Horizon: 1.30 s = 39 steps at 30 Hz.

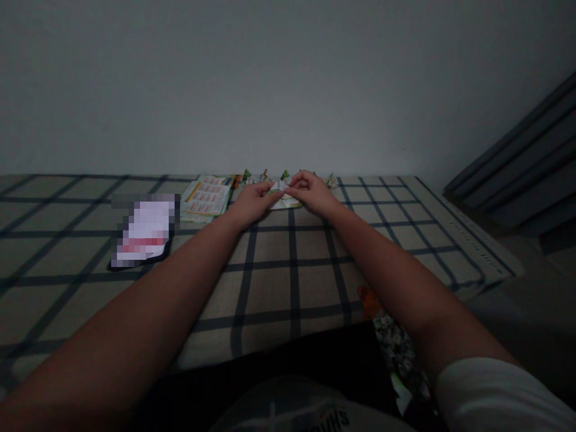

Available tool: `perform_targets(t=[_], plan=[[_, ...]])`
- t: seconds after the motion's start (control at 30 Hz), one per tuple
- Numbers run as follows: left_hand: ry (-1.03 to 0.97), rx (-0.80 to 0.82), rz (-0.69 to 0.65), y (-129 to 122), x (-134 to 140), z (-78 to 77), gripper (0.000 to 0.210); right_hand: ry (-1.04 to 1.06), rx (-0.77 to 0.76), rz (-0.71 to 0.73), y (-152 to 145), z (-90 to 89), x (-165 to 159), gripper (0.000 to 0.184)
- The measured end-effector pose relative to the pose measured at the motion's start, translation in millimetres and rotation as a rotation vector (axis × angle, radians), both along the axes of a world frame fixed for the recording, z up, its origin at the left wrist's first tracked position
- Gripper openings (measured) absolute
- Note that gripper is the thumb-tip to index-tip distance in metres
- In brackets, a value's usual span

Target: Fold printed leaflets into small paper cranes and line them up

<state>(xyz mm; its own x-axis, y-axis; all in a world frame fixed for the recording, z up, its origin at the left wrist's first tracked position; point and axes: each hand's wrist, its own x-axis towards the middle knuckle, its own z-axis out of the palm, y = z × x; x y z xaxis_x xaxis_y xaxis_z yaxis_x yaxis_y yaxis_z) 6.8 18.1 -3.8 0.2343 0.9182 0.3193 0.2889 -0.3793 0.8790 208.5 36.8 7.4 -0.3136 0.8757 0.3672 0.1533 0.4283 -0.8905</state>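
- Well, taking the meeting point of my fingertips as the clock's centre, with twelve toward the wall point(288, 90), the paper piece point(290, 203) sits right there, low over the checked cloth point(270, 288).
- My left hand point(252, 201) comes in from about eight o'clock, my right hand point(315, 192) from about four; both are at the paper, so I can call neither one nearer.
- My grip is narrow: thumb and fingers of each hand seem closed on the paper, their tips almost meeting. How firmly I pinch, I cannot tell.
- The relation that counts, I judge, is the paper's line against my hands: what shows of its near edge runs roughly from nine to three, across the gap from one hand to the other. My fingers cover much of it, so its full long axis stays uncertain.
- Just beyond my fingers, from about ten round to two, lie folded, pointed paper bits point(285, 175), near the wall.
- At nine, beside my left hand, rest printed sheets point(207, 195); a phone-like object point(146, 231), blurred, lies farther off toward eight.
- At about five, under my right forearm, sits a crumpled patterned item point(396, 342).
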Motion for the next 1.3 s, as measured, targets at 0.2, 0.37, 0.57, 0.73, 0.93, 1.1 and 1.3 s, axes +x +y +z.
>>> perform_targets(t=[0.2,0.37,0.57,0.73,0.93,1.1,1.3], plan=[[-0.192,-0.109,0.120,-3,1,4.7,0.036,-0.161,0.033,0.055,-2,-2.8,0,0.028],[-0.309,-0.195,0.120,-4,5,7.1,0.028,-0.258,0.129,0.111,-2,-5.6,1,0.034],[-0.284,-0.196,0.117,-1,3,2.6,0.029,-0.368,0.184,0.055,-1,-3.5,3,0.031],[-0.265,-0.193,0.137,-2,2,2.8,0.030,-0.341,0.199,0.073,-3,-1.9,3,0.025],[-0.212,-0.162,0.140,-1,1,3.6,0.033,-0.313,0.212,0.056,-8,3.4,3,0.014],[-0.100,-0.105,0.168,6,-3,-1.5,0.037,-0.335,0.315,0.011,-7,4.6,4,0.007],[-0.173,-0.120,0.153,5,-1,-0.1,0.040,-0.312,0.369,0.019,-7,3.4,3,0.010]])
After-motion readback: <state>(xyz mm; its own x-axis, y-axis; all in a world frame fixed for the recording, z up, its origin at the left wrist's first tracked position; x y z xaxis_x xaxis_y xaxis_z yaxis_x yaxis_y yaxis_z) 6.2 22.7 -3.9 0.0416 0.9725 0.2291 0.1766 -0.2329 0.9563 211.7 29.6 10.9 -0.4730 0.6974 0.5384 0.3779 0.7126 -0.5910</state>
